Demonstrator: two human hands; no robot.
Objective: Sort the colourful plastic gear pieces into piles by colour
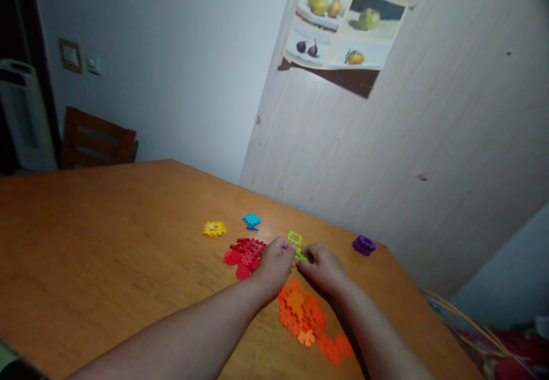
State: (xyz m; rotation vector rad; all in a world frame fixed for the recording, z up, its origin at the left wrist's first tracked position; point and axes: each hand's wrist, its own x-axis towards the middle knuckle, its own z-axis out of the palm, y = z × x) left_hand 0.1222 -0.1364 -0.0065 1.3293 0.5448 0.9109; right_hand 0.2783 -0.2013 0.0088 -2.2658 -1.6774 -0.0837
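Evidently, the two hands are meeting just beyond the orange pile (302, 314). The right hand (325, 266) is pinching a lime-green piece (302, 254); the left hand (275, 261) is curling beside that piece, though I cannot tell whether it is gripping. Past them, beyond the orange pile, a lime-green frame (294, 233) is lying flat. Left of the orange pile and farther back, a red pile (245, 260) is spreading, with a yellow block (214, 229) and blue pieces (251, 219) sitting behind it. To the orange pile's right and beyond, a purple block (364, 245) is resting near the table's edge. Underneath, the brown wooden table (107, 242) is showing faint scuffs. Well behind the orange pile, a wood-grain panel (343, 139) is meeting a plain wall (163, 71); a fruit poster (343, 28) is hanging on the panel. Far left of the orange pile, a wooden chair (98, 139) is standing past the table.
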